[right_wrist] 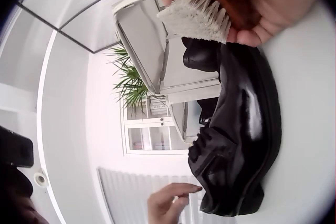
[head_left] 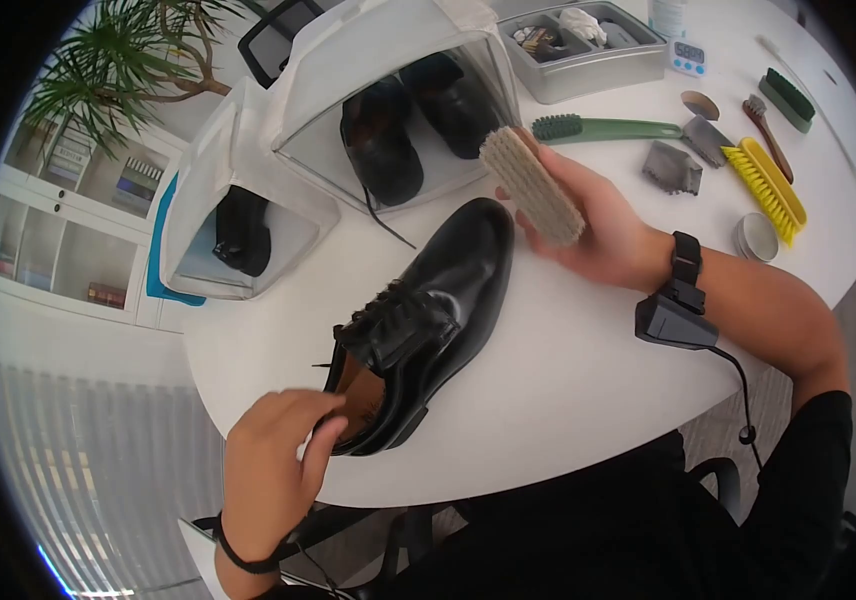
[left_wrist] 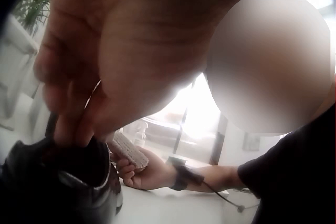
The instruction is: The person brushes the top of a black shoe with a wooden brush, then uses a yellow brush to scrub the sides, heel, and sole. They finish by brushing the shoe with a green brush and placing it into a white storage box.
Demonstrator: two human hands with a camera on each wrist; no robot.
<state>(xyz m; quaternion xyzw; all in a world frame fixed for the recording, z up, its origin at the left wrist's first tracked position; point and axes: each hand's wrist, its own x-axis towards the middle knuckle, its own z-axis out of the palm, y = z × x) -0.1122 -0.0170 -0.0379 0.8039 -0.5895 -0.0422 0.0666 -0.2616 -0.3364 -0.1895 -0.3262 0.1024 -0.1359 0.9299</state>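
A black lace-up leather shoe (head_left: 468, 270) rests on the white table, its toe pointing away and its heel toward me. My right hand (head_left: 603, 225) grips a wooden-backed shoe brush (head_left: 533, 185) with pale bristles, held beside the toe. In the right wrist view the brush's bristles (right_wrist: 197, 19) overlap the toe end. At the heel end is my left hand (head_left: 273, 460), its fingers loosely bent and its thumb apart, right at the shoe's opening. The left wrist view shows its fingertips (left_wrist: 71, 129) over that opening.
Two white boxes with clear fronts (head_left: 288, 150) hold black shoes behind. Toward the right lie a green-handled brush (head_left: 628, 129), a yellow brush (head_left: 766, 190), a grey crumpled cloth (head_left: 671, 168) and a round tin (head_left: 756, 238). A metal case (head_left: 588, 75) and a timer (head_left: 688, 57) stand farther back.
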